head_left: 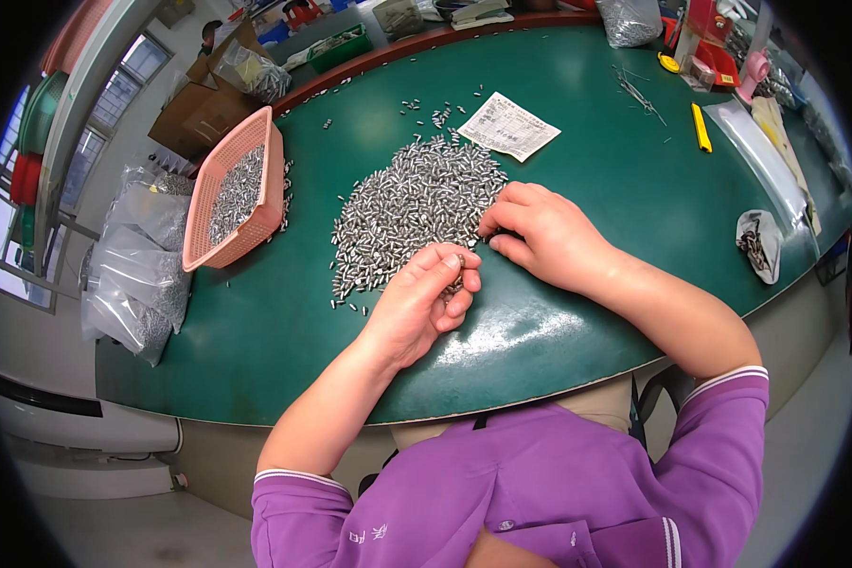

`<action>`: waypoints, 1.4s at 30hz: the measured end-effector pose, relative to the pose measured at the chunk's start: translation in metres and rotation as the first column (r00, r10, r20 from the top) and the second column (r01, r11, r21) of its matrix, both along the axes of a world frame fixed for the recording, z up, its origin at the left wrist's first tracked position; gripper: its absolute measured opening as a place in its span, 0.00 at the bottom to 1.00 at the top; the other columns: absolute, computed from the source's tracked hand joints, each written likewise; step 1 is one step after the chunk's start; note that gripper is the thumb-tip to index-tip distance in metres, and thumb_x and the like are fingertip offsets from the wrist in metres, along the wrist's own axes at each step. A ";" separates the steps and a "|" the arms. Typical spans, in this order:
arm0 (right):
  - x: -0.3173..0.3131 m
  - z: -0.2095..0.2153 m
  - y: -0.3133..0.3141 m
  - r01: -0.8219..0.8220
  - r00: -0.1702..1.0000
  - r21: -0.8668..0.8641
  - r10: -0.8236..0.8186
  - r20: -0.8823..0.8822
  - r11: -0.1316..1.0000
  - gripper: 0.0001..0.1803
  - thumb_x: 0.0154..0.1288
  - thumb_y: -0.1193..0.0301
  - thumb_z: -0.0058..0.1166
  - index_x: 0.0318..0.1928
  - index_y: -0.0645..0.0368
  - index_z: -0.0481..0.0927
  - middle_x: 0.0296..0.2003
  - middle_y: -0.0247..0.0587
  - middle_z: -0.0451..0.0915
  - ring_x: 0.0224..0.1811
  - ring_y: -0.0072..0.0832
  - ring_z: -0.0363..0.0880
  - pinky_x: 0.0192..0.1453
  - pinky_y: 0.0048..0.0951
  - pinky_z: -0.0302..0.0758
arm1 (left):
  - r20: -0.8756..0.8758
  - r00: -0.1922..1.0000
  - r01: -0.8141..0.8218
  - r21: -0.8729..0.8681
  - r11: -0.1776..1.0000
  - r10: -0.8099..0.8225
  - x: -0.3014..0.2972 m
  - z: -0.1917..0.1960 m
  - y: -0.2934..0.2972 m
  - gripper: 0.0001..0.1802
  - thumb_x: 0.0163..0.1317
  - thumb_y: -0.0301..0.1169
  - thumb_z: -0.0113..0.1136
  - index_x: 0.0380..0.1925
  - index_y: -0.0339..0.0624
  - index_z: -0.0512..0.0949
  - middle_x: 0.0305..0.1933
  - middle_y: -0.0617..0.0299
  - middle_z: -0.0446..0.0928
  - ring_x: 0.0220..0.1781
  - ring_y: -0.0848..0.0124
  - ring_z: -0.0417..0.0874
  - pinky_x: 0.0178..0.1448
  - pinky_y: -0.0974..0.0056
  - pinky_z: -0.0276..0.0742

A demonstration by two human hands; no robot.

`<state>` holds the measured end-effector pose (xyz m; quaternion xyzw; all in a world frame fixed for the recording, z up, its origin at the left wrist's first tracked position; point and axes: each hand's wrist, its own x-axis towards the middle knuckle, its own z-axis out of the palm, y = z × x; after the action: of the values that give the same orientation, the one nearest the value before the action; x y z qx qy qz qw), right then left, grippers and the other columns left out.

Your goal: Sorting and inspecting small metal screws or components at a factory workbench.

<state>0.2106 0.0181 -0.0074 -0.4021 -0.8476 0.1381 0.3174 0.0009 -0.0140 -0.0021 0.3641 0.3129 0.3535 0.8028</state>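
Observation:
A wide heap of small silvery metal pins (412, 204) lies spread on the green table. At its near edge, my left hand (421, 301) is closed with the palm turned up. Several of the pins show between its curled fingers and thumb. My right hand (544, 232) reaches to the right edge of the heap, palm down, its fingers curled and drawn together at the pins. Whatever lies between those fingertips is hidden.
A pink plastic basket (273, 180) holding more pins stands at the left, beside filled clear bags (133, 270). Behind the heap lies a printed paper slip (511, 125). A yellow cutter knife (701, 128) and a small white bag (759, 248) are at the right.

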 end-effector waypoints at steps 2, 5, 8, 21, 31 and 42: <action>0.000 -0.003 0.000 0.007 0.999 0.059 -0.009 0.045 0.998 0.08 0.52 0.73 0.59 0.34 0.56 0.78 0.34 0.37 0.74 0.40 0.38 0.74 0.46 0.37 0.72 | -0.002 1.000 -0.002 -0.008 1.000 0.002 -0.001 0.000 0.000 0.10 0.70 0.34 0.45 0.42 0.40 0.72 0.32 0.63 0.71 0.24 0.79 0.66 0.23 0.76 0.60; 0.000 -0.003 0.001 0.015 0.997 0.066 -0.020 0.079 0.998 0.07 0.52 0.72 0.59 0.33 0.55 0.77 0.34 0.37 0.74 0.40 0.38 0.74 0.46 0.37 0.71 | -0.011 1.000 0.000 -0.004 1.000 0.000 -0.002 0.000 0.001 0.12 0.70 0.34 0.44 0.44 0.39 0.72 0.34 0.62 0.71 0.25 0.78 0.66 0.23 0.75 0.60; 0.001 -0.001 0.001 -0.001 0.995 0.059 -0.005 0.097 0.998 0.06 0.52 0.72 0.59 0.32 0.55 0.77 0.33 0.37 0.74 0.40 0.37 0.74 0.46 0.37 0.72 | -0.006 1.000 0.004 -0.002 1.000 -0.004 -0.001 0.002 0.000 0.12 0.70 0.34 0.43 0.45 0.39 0.72 0.35 0.61 0.71 0.26 0.77 0.67 0.24 0.75 0.61; -0.001 -0.001 0.001 -0.052 0.994 0.109 0.041 0.101 0.993 0.06 0.53 0.72 0.58 0.33 0.56 0.76 0.35 0.38 0.73 0.41 0.38 0.73 0.46 0.37 0.71 | -0.044 0.999 -0.032 -0.005 0.999 0.032 -0.001 0.001 0.001 0.08 0.68 0.31 0.48 0.43 0.40 0.71 0.34 0.62 0.72 0.24 0.80 0.67 0.22 0.76 0.61; -0.008 0.012 -0.007 -0.239 0.955 0.202 0.268 -0.128 0.950 0.08 0.53 0.74 0.60 0.35 0.55 0.78 0.35 0.37 0.74 0.40 0.36 0.74 0.44 0.35 0.72 | -0.131 0.991 0.008 0.029 1.000 -0.004 0.004 0.003 -0.003 0.07 0.68 0.32 0.50 0.41 0.42 0.68 0.31 0.63 0.72 0.22 0.82 0.66 0.20 0.77 0.61; 0.008 -0.008 0.007 0.127 0.991 0.170 -0.131 0.011 0.977 0.16 0.52 0.79 0.55 0.45 0.58 0.77 0.44 0.42 0.73 0.48 0.41 0.73 0.52 0.37 0.72 | -0.047 0.999 -0.001 0.007 1.000 0.001 0.000 0.001 0.000 0.09 0.69 0.35 0.44 0.39 0.42 0.70 0.32 0.61 0.71 0.22 0.77 0.65 0.20 0.75 0.59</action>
<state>0.2182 0.0253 -0.0153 -0.4294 -0.8319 0.0402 0.3493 0.0007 -0.0143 -0.0014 0.3748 0.3306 0.3462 0.7939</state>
